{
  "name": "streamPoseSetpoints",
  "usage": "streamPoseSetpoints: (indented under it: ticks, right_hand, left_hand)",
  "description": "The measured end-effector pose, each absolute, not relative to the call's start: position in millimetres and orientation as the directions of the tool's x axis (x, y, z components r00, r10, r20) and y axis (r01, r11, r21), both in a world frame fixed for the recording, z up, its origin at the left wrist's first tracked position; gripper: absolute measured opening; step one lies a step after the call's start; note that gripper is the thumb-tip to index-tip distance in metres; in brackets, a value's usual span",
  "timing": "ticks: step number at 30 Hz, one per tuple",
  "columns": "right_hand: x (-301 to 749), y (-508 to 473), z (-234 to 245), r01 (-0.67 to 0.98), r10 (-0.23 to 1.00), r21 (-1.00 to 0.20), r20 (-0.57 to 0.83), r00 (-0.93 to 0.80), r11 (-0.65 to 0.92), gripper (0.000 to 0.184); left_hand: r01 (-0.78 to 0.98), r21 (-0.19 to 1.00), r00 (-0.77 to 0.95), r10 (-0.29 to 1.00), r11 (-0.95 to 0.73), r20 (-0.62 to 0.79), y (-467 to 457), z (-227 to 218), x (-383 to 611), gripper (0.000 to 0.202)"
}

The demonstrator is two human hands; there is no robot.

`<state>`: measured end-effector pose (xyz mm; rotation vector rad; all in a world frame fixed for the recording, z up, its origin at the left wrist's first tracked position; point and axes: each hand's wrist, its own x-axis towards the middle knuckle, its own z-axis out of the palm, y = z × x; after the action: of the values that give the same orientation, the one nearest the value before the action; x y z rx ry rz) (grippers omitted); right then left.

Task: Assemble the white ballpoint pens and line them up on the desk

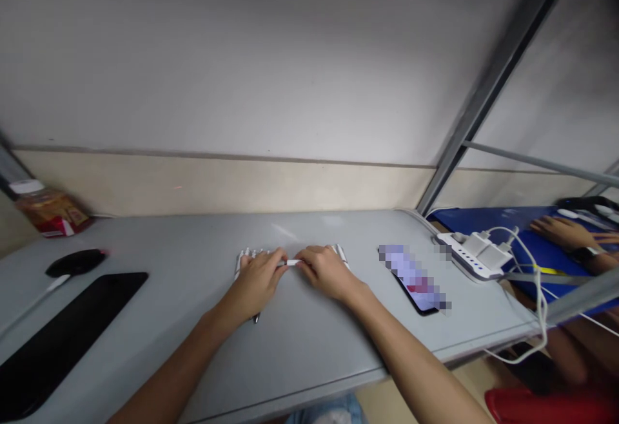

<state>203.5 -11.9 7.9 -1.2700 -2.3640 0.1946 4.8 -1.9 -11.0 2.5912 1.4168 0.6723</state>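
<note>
At far left, the transparent jar with a white screw lid and red-and-amber sides (53,212) stands on the smooth grey desktop (193,243), against the back wall; the lid is on, and label cannot be told from contents. Nearer the desk edge lie the black, rounded, mouse-like object (75,261) and the flat black slab with rounded corners (72,340). At centre, the left hand (258,279) pinches one end of the slim white stick-shaped piece (293,262) between thumb and fingers; the dark, pen-like rod (256,318) shows beneath this hand. The slim piece sits in the gap between the hands, just above the desktop. The right hand (325,268) closes its fingertips on the opposite end. For good control, keep both pinches in line, apply equal pressure, and rest the wrists low; uneven force could tilt or slip the piece. White pieces (342,254), only partly visible, lie just behind the right hand. Further right are the black-edged smartphone with a lit screen (413,282) and the white plastic power strip (467,263) with white plugs seated in it.
</note>
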Motion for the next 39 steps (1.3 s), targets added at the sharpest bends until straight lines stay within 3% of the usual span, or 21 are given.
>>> streamPoseSetpoints:
  ticks: [7, 12, 16, 25, 30, 34, 39]
  right_hand:
    - [199, -15, 2, 0.755, 0.832, -0.360, 0.327, -0.449, 0.549, 0.029]
    - [194, -17, 3, 0.771, 0.800, -0.254, 0.337, -0.496, 0.584, 0.028]
    - [195, -15, 2, 0.819, 0.822, -0.207, 0.347, -0.451, 0.536, 0.022]
    - [203, -8, 2, 0.842, 0.848, -0.255, 0.386, -0.363, 0.476, 0.024]
    - [211, -2, 3, 0.809, 0.853, -0.401, 0.473, -0.219, 0.430, 0.017]
    - [215, 0, 1, 0.753, 0.821, -0.461, 0.542, -0.181, 0.470, 0.016]
    - [215, 0, -1, 0.768, 0.803, -0.387, 0.535, -0.263, 0.510, 0.020]
  left_hand:
    - [0.762, 0.254, 0.517, 0.796, -0.596, 0.316, -2, -14, 7, 0.029]
    - [0.801, 0.172, 0.497, 0.797, -0.574, 0.344, -1, -15, 6, 0.031]
    - [0.809, 0.170, 0.490, 0.805, -0.563, 0.334, -1, -12, 6, 0.033]
    - [0.768, 0.303, 0.457, 0.814, -0.564, 0.358, -2, -8, 5, 0.031]
    - [0.748, 0.398, 0.403, 0.841, -0.530, 0.362, 0, 0, 2, 0.031]
    - [0.760, 0.379, 0.384, 0.835, -0.528, 0.395, 1, 3, 0, 0.030]
    - [0.806, 0.285, 0.393, 0.829, -0.518, 0.397, -3, 3, 1, 0.029]
